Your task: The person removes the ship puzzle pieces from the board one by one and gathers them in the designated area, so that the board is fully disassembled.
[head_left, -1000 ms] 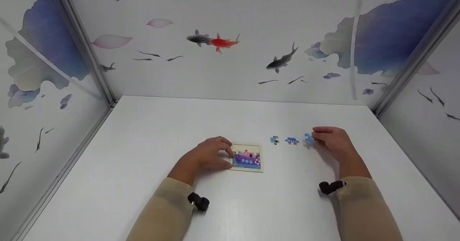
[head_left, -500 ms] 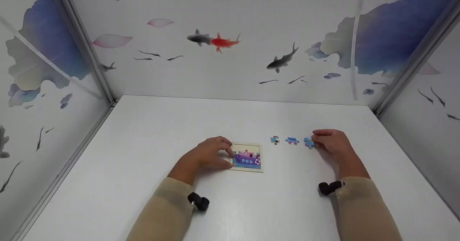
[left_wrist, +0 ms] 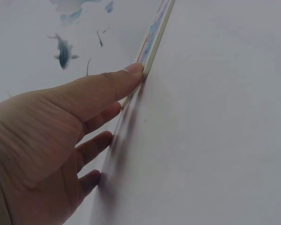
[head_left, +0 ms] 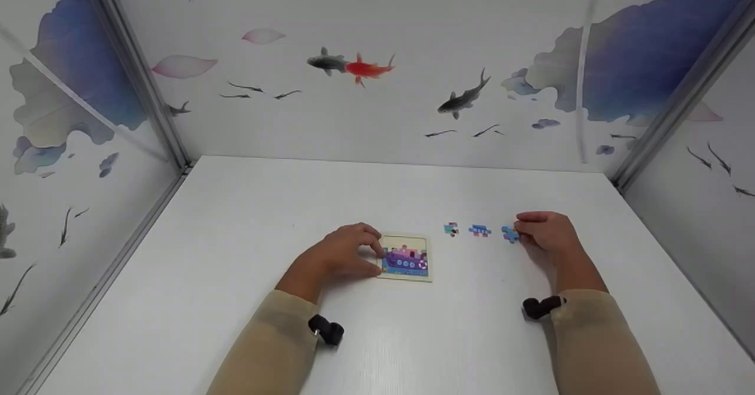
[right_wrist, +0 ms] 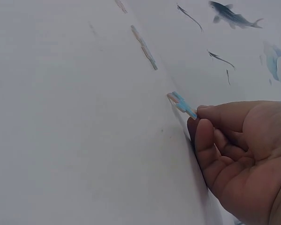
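A white wall [head_left: 377,129] painted with fish, petals and blue leaves stands beyond the puzzle board [head_left: 407,278], which lies flat on a wide white table [head_left: 407,336]. Two tan sleeves reach in from the near side of the board, the left sleeve [head_left: 265,342] to its left and the right sleeve [head_left: 601,336] to its right.

The left hand [head_left: 348,250] is just beside the board's left edge, with thumb and bent index finger gripping that edge. The right hand [head_left: 548,230] is well to the right of the board, its thumb and fingers pinching a blue piece.

A purple and pink boat picture [head_left: 404,260] fills the near part of the board; the far part is plain cream. Near each cuff sits a small black camera, the left camera [head_left: 326,330] and the right camera [head_left: 542,308], both nearer the person than the board.

Smallest are the three pieces, in a row right of the board: a teal piece [head_left: 451,229] nearest it, a striped piece [head_left: 479,230] farther along, then the pinched blue piece [head_left: 509,234], farthest out.
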A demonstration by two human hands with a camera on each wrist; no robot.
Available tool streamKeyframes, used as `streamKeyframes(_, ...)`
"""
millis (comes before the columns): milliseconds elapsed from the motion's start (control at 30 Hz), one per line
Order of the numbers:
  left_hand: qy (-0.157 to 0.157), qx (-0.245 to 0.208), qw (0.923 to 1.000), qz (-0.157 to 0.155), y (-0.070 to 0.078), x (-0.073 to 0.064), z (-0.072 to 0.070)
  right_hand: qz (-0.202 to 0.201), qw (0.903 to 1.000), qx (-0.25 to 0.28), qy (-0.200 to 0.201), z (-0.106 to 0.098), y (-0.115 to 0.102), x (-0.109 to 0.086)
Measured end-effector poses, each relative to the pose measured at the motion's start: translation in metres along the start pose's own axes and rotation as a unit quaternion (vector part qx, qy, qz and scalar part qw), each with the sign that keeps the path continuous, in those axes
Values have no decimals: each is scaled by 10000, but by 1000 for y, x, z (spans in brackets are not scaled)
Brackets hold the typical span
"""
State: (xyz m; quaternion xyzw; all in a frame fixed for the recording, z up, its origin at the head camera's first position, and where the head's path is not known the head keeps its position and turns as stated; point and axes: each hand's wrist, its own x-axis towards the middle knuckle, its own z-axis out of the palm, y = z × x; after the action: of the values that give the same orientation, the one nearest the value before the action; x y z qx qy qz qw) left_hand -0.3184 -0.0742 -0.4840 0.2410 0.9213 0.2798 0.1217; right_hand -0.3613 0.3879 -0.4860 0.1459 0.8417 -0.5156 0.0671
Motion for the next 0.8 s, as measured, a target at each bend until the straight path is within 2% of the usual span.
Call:
streamKeyframes(533, 4, -32, 9998, -174, 1, 0, 0, -31, 9995, -290, 101, 2, -6, -5)
streamKeyframes(800, -3, -6, 9999, -153, 2, 0, 0, -258, 9989, -343, -162, 25, -27, -14)
